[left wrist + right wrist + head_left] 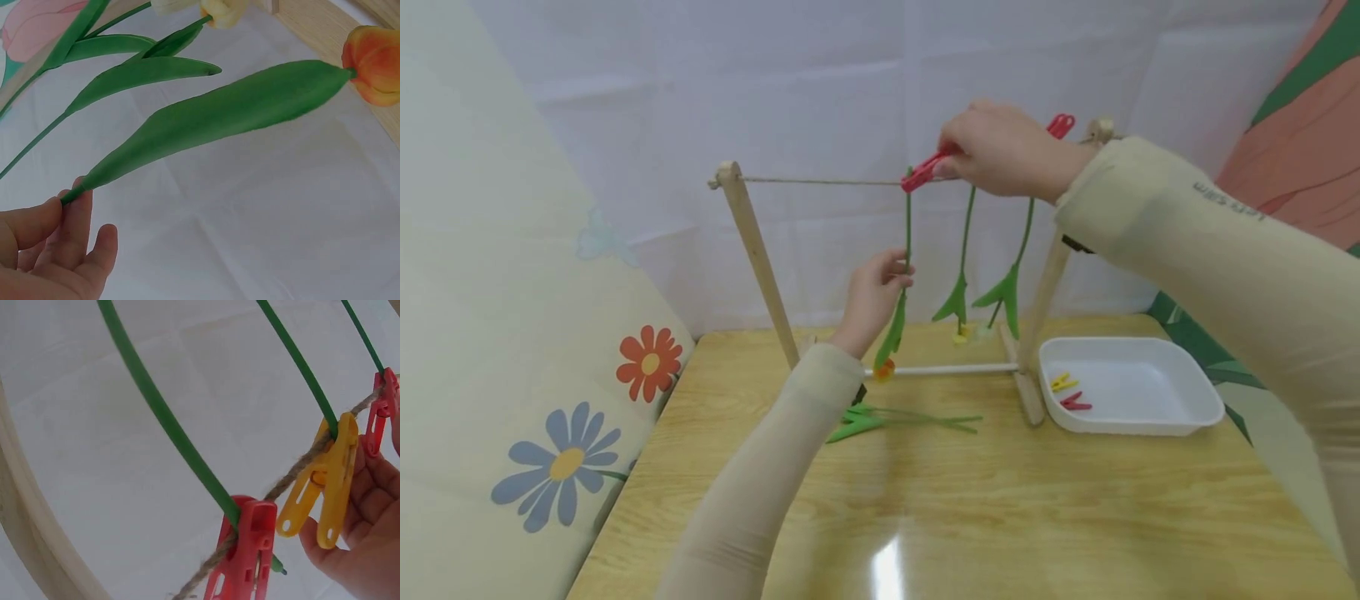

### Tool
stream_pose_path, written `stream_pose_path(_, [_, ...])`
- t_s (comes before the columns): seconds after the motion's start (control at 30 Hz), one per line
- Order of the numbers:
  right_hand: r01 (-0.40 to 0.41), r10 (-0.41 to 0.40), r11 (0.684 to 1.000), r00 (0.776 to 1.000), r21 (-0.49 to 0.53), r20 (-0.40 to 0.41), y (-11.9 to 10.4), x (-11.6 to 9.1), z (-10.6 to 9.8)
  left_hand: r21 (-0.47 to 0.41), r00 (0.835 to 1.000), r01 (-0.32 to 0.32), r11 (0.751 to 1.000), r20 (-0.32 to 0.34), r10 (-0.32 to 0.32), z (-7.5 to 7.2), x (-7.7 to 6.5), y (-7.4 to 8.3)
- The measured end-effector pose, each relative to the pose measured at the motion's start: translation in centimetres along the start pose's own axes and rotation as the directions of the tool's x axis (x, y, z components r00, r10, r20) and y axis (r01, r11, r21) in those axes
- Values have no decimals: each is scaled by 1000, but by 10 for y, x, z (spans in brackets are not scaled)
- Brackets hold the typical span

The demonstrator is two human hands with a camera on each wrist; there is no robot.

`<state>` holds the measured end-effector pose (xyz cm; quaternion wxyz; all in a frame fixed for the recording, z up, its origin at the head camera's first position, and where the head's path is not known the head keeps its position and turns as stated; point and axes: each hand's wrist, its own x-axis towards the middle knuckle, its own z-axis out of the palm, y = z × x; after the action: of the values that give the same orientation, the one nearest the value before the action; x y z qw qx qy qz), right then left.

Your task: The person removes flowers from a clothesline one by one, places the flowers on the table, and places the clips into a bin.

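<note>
My left hand pinches the green stem of an orange tulip, which hangs head down from the line. Its long leaf spreads out beyond my fingertips in the left wrist view. Up at the rope, my right hand grips a red clothespin set at the top of that same stem. Beside it on the rope, a yellow clothespin and another red clothespin hold two more stems. Those tulips, one with a yellow bloom, also hang upside down.
A wooden frame with a left post and a white lower bar carries the rope. More green stems lie on the wooden table. At right stands a white tray with a yellow clothespin and a red one.
</note>
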<state>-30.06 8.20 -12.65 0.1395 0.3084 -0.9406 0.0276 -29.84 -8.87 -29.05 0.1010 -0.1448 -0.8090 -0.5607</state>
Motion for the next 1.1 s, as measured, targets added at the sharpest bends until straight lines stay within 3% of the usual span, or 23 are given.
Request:
stream_pose_path(0.27, [53,-38,994,989,100,-145,-1,-4,2,-20,999,7,1000,-40,-8,-4,2,1])
stream_pose_path(0.53, [135,-91,986,931,101,-355,3,-18,2,-24,998,-1,1000,-65,0,-11,-3,-4])
stream_pose_path(0.87, [261,-191,960,873,101,-449,13,-49,25,-49,995,-88,995,-56,86,-17,-19,-15])
stream_pose_path(1.1, [255,-148,954,860,160,-489,21,-73,44,-27,986,-169,985,-22,168,-20,-34,-26])
